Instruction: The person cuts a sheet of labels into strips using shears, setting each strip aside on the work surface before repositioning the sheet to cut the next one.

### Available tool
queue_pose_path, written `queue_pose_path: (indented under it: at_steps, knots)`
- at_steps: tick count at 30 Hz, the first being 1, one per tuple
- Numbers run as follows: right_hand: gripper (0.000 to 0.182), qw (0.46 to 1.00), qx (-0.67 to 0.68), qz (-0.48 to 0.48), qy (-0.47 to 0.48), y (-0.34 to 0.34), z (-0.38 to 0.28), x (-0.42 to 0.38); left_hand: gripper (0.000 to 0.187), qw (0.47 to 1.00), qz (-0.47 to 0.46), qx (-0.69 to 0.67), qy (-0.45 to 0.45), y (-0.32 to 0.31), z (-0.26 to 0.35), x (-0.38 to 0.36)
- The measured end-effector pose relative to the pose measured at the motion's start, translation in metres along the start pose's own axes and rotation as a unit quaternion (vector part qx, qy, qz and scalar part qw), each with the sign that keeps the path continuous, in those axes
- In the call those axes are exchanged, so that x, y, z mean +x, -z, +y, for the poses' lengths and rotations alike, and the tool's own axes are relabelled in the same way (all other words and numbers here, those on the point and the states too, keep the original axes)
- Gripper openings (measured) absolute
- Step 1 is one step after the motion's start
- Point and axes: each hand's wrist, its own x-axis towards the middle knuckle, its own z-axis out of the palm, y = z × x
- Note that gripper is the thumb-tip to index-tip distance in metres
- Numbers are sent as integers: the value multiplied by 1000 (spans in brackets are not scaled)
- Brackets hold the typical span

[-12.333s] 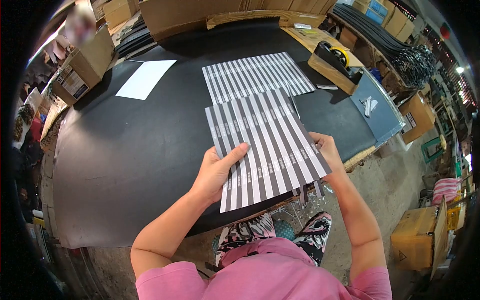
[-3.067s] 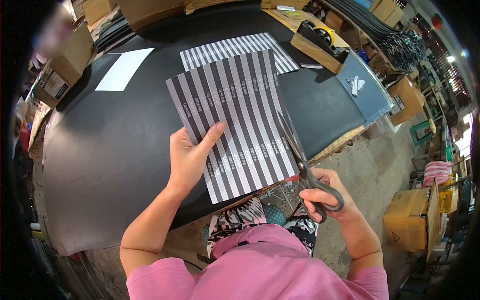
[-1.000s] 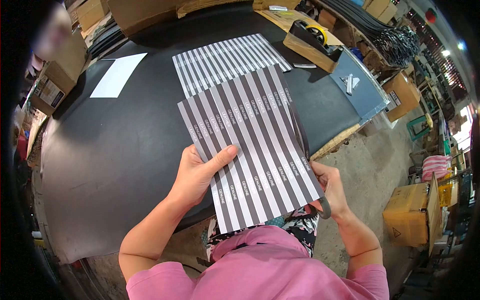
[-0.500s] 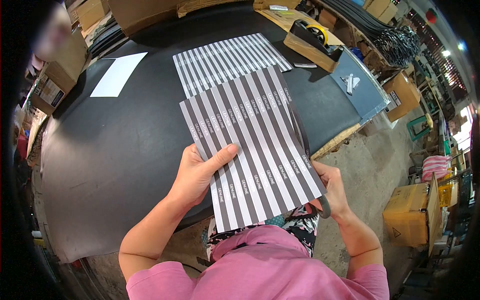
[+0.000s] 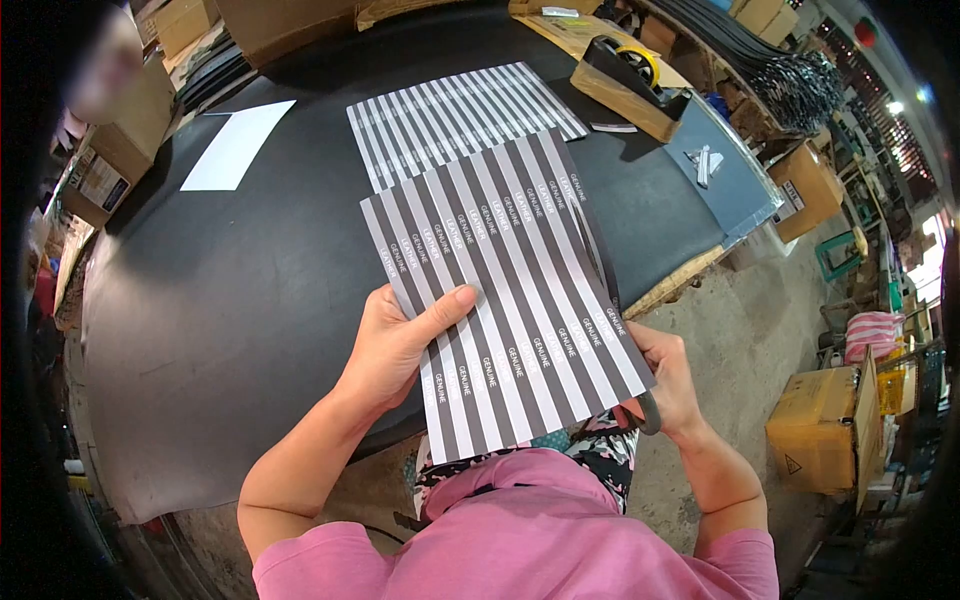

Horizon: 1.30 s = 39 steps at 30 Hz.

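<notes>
A striped grey-and-white sheet (image 5: pixel 500 290) printed "GENUINE LEATHER" is held up, tilted, over the table's front edge. My left hand (image 5: pixel 405 340) pinches its left side, thumb on top and fingers beneath. At the lower right edge, my right hand (image 5: pixel 665 375) is closed around scissors, whose dark handle loop (image 5: pixel 650 412) shows below the fingers. Most of the scissors is hidden by the sheet. Along the right edge a narrow dark strip stands apart from the sheet. Another striped sheet (image 5: pixel 455 110) lies flat on the dark table (image 5: pixel 230 330) behind it.
A white paper piece (image 5: pixel 238 146) lies at the left of the table. A tape dispenser (image 5: pixel 635 80) with yellow tape stands at the back right, near a grey-blue board (image 5: pixel 715 170) with small scraps. Cartons (image 5: pixel 815 430) stand on the floor at right. Boxes line the back left.
</notes>
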Motion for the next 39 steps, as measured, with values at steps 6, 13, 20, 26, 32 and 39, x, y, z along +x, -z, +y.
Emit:
queue_pose_path:
  at_steps: [6,13,20,26,32,39]
  knots:
    - [35,999,-20,8,27,0,2,1,29,1000,-7,-5,8,1,1,-1]
    - [32,999,7,15,-31,-3,-2,0,29,1000,-13,-13,-2,1,0,0]
    - [32,999,11,17,-40,-3,-5,-1,28,1000,-11,-9,3,0,1,0]
    - [31,1000,6,17,-9,-2,2,-1,29,1000,-13,-7,14,1,1,0]
    - [30,1000,7,24,-6,-2,4,0,30,1000,-17,-14,11,1,1,0]
    - [30,1000,0,21,-14,-2,3,0,29,1000,-20,-7,16,1,3,-1]
